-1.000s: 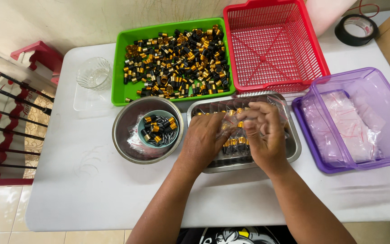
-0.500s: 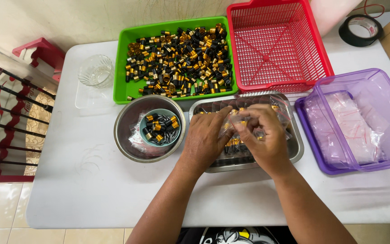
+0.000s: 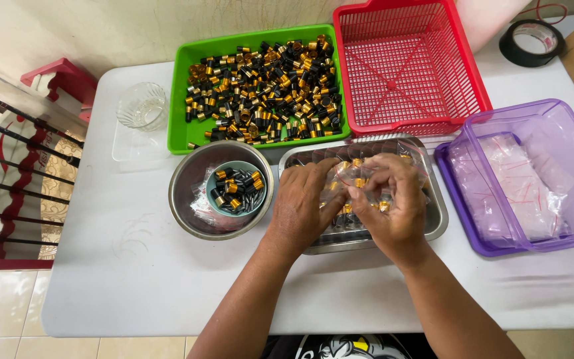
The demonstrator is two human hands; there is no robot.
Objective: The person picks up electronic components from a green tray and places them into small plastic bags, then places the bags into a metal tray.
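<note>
Left hand and right hand pinch one small clear bag over the steel tray; at 11 o'clock, green bin heaped with black-gold caps

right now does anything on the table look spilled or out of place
Nothing stands out. The black and gold parts stay inside the green tray, the small bowl and the metal tray; none lie loose on the white table.
</note>
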